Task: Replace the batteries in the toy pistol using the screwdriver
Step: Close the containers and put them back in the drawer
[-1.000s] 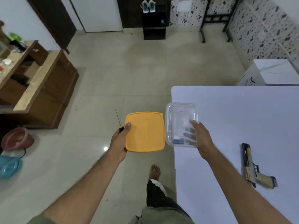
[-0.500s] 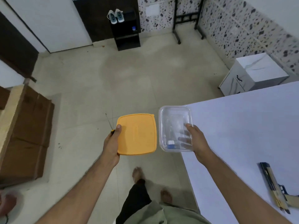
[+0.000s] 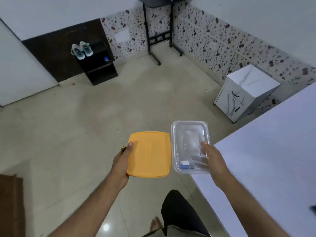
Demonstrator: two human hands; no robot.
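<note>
My left hand (image 3: 121,162) grips an orange plastic lid (image 3: 150,154) by its left edge, thumb on top. The same hand holds a thin screwdriver (image 3: 120,140) with a black and yellow handle, shaft pointing away. My right hand (image 3: 213,161) holds a clear plastic container (image 3: 189,146) by its right side, over the corner of the white table (image 3: 266,151). Small blue and white items lie in the container's near end. Only a dark sliver of the toy pistol (image 3: 313,209) shows at the right frame edge.
A white marbled cabinet (image 3: 246,93) stands beyond the table by the speckled wall. A black shoe rack (image 3: 97,65) with sneakers and a black metal stand (image 3: 159,35) are at the far wall. Brown furniture (image 3: 10,202) sits at lower left. My leg and foot are below.
The view has swung left and up, so the pistol slid almost out of frame at the right. Both hands keep holding the lid, screwdriver and container.
</note>
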